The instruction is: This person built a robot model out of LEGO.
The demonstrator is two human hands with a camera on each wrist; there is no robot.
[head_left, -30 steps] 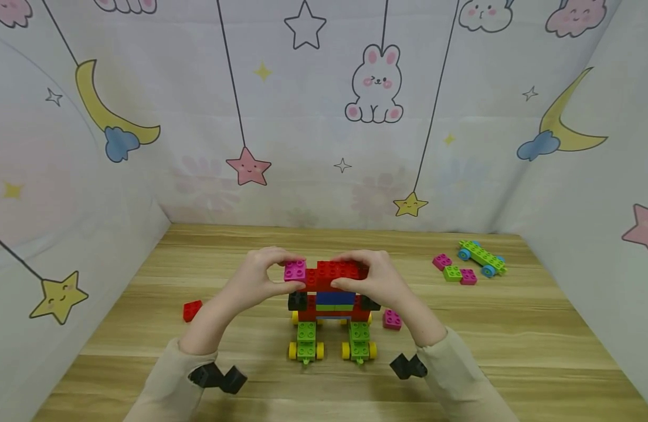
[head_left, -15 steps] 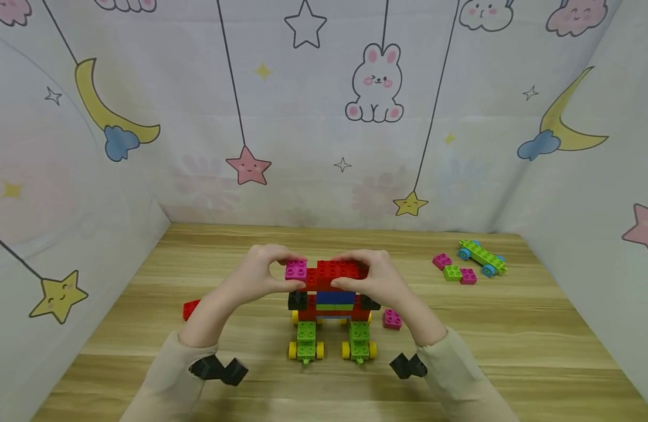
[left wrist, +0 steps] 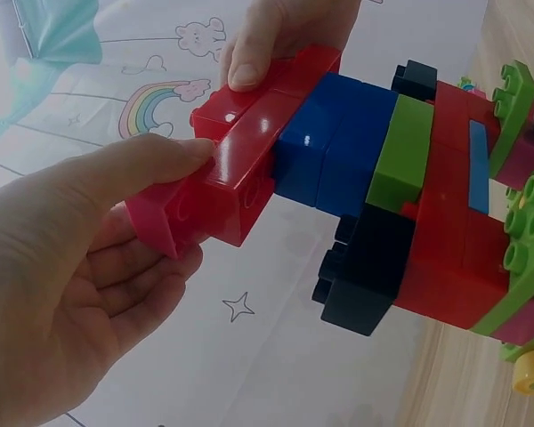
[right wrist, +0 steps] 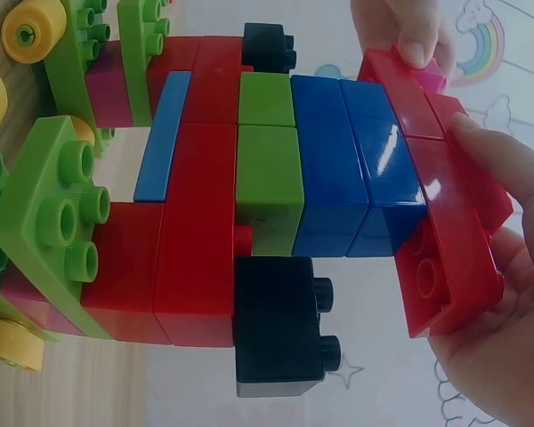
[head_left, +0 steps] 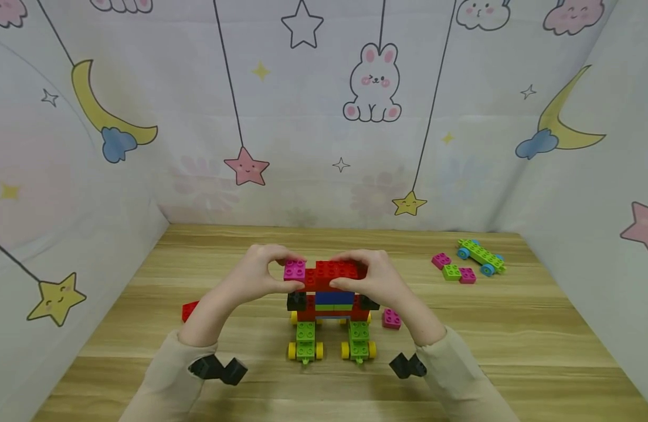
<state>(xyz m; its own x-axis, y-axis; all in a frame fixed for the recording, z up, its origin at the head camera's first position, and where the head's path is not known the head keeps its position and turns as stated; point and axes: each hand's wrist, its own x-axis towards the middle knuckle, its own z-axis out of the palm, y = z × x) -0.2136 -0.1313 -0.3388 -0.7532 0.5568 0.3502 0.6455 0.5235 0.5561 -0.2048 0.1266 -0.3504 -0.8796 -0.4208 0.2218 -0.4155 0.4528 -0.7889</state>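
In the head view a toy-brick model stands mid-table, with green wheeled bases [head_left: 305, 340], blue bricks [head_left: 334, 298] in its middle and red bricks [head_left: 336, 269] across the top. My left hand [head_left: 257, 271] pinches a pink brick [head_left: 294, 270] at the top's left end, thumb in front and fingers behind. On the right, my right hand [head_left: 373, 272] grips the upper red bricks between thumb and fingers. The left wrist view shows the pink brick [left wrist: 156, 218] against the red row. Black bricks [right wrist: 276, 320] jut out at the model's sides; its back is hidden.
A loose pink brick [head_left: 392, 318] lies right of the model, and a red brick [head_left: 189, 310] sits partly behind my left forearm. Farther right are a green brick [head_left: 452, 272], two pink ones and a green wheeled base [head_left: 481, 255]. A printed cloth [head_left: 313, 146] hangs behind the table.
Both hands keep their hold on the top bricks. My left forearm has shifted slightly and covers more of the loose red brick. The head view has moved a little.
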